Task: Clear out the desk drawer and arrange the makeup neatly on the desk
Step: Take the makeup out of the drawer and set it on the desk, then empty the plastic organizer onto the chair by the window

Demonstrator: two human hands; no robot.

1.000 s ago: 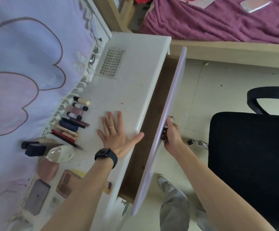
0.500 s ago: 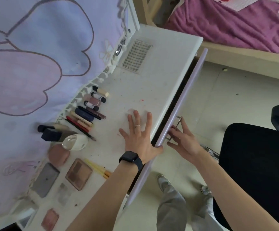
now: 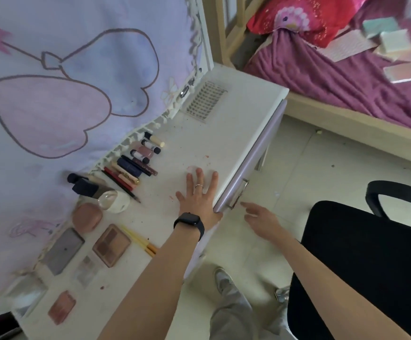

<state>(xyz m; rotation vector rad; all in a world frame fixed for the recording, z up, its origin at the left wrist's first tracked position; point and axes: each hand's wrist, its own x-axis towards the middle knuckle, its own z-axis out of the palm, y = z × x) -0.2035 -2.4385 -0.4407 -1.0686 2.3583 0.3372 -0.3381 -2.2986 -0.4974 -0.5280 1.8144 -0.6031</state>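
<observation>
Drawer [image 3: 251, 165] shut, centre right; makeup [image 3: 135, 165] rowed centre left on desk [image 3: 236, 111]. Our left hand [image 3: 198, 197] flat, fingers spread; right hand [image 3: 260, 217] loose, empty, beside handle [image 3: 238, 195]. We judge tubes [image 3: 148, 152] light, roll-prone: pinch mid-barrel.

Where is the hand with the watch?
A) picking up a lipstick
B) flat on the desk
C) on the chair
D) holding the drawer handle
B: the left hand lies palm down on the desk, holding nothing.
</observation>
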